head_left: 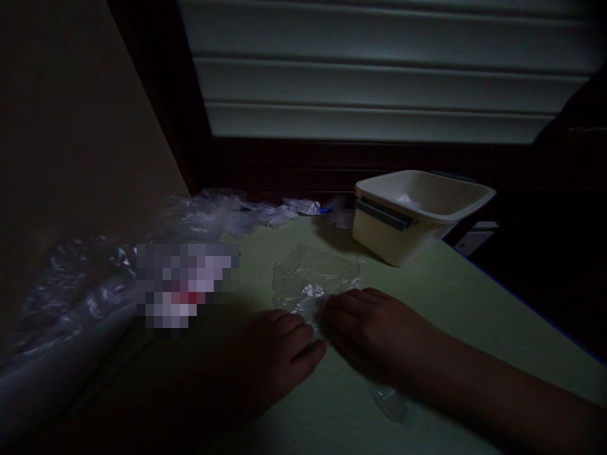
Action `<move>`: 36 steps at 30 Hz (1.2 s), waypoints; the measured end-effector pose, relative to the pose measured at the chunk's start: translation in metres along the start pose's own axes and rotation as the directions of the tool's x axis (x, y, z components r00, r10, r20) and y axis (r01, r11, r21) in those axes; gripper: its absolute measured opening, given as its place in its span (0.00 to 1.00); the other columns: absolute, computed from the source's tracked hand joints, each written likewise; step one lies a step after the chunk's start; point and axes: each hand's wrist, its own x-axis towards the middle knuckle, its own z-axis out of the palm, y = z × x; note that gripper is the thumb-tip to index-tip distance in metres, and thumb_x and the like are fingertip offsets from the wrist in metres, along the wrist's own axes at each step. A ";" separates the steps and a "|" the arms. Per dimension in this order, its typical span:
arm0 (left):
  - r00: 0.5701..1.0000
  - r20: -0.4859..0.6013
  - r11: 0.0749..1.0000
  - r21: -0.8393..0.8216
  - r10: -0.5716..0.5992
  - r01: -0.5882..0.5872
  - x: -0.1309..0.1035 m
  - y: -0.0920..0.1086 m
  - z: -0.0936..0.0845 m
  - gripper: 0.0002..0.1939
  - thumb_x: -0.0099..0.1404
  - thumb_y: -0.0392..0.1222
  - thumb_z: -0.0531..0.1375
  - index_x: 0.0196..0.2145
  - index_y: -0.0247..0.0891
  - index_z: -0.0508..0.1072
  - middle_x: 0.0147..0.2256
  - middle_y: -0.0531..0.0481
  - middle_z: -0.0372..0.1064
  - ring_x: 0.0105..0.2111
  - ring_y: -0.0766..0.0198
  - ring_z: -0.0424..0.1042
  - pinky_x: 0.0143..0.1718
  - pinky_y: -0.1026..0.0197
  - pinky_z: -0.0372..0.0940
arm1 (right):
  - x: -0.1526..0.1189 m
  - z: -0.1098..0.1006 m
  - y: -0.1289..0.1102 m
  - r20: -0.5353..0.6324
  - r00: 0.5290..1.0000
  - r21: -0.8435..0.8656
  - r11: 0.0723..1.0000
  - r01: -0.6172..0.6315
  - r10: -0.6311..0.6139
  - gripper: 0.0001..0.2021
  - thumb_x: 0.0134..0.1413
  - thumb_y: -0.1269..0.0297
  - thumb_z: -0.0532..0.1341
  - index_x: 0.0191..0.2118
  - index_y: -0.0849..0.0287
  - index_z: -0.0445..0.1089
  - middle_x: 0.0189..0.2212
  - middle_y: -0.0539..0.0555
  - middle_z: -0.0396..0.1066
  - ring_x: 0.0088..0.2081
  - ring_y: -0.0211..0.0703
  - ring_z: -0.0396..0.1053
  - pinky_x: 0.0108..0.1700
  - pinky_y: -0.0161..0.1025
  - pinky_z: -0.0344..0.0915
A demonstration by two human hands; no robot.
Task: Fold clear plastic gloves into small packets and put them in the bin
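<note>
A clear plastic bag lies on the pale green tabletop, its far part spread out and its near part bunched under my hands. My left hand is closed at the bag's near left side, with the thumb stretched toward the other hand. From the right, my right hand closes over the bunched plastic, fingers together. The fingertips of both hands almost meet, and what lies beneath them is hidden. A loose end of clear plastic sticks out below my right wrist.
A cream bin with grey handles stands at the table's far right, some clear plastic inside. Crumpled clear plastic lines the back and left. A blurred-out item lies left of my hands. A slatted shutter rises behind. The table ends at right.
</note>
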 end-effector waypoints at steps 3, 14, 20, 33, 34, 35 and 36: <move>0.999 0.014 0.999 -0.032 -0.037 0.038 0.001 0.000 -0.001 0.06 0.70 0.35 0.54 0.33 0.35 0.67 0.30 0.51 0.66 0.31 0.64 0.67 0.31 0.63 0.60 | 0.000 -0.001 0.000 0.008 1.000 0.015 1.000 0.007 -0.008 0.06 0.59 0.71 0.58 0.39 0.62 0.72 0.35 0.58 0.74 0.37 0.45 0.70 0.40 0.42 0.63; 0.998 -0.015 0.994 -0.097 -0.061 0.059 -0.002 -0.002 0.005 0.05 0.68 0.34 0.56 0.32 0.35 0.66 0.31 0.52 0.65 0.31 0.63 0.66 0.32 0.62 0.59 | -0.001 -0.009 -0.005 0.005 0.992 0.140 0.983 0.123 -0.125 0.10 0.55 0.77 0.59 0.43 0.63 0.71 0.40 0.59 0.75 0.42 0.47 0.72 0.46 0.44 0.68; 0.998 0.001 0.994 -0.083 -0.068 0.067 0.000 -0.002 0.003 0.04 0.68 0.35 0.56 0.33 0.34 0.67 0.31 0.51 0.67 0.31 0.63 0.67 0.32 0.62 0.60 | -0.002 0.000 0.002 0.004 0.992 0.106 0.987 0.124 -0.125 0.16 0.54 0.80 0.58 0.50 0.67 0.68 0.49 0.64 0.71 0.47 0.49 0.71 0.50 0.45 0.68; 0.996 0.012 0.992 -0.091 -0.088 0.088 -0.001 0.000 -0.001 0.07 0.69 0.36 0.55 0.32 0.34 0.68 0.30 0.51 0.67 0.31 0.63 0.68 0.32 0.62 0.60 | 0.005 -0.003 0.002 -0.054 0.998 0.085 0.996 0.022 -0.017 0.04 0.55 0.74 0.61 0.30 0.62 0.71 0.25 0.53 0.71 0.27 0.41 0.68 0.30 0.37 0.64; 0.997 -0.001 0.994 -0.078 -0.072 0.071 -0.002 -0.001 0.001 0.07 0.70 0.36 0.54 0.34 0.35 0.68 0.31 0.51 0.67 0.32 0.62 0.68 0.33 0.61 0.60 | 0.005 -0.001 0.003 -0.050 0.998 0.097 0.995 0.034 -0.029 0.04 0.56 0.74 0.60 0.32 0.62 0.72 0.27 0.54 0.72 0.28 0.41 0.69 0.32 0.37 0.64; 0.998 -0.007 0.996 -0.067 -0.060 0.059 -0.003 -0.002 0.003 0.07 0.70 0.37 0.53 0.35 0.35 0.68 0.32 0.50 0.68 0.33 0.62 0.68 0.34 0.61 0.61 | 0.004 0.000 0.004 -0.043 0.998 0.106 0.993 0.044 -0.040 0.04 0.56 0.74 0.60 0.33 0.62 0.72 0.29 0.54 0.73 0.30 0.41 0.70 0.33 0.37 0.65; 0.998 -0.013 0.997 -0.059 -0.054 0.053 -0.004 -0.003 0.004 0.07 0.70 0.37 0.53 0.35 0.35 0.68 0.32 0.50 0.68 0.34 0.61 0.68 0.34 0.60 0.61 | 0.004 0.002 0.004 -0.034 0.998 0.115 0.992 0.055 -0.051 0.05 0.57 0.74 0.59 0.35 0.61 0.73 0.30 0.55 0.74 0.31 0.41 0.71 0.35 0.37 0.65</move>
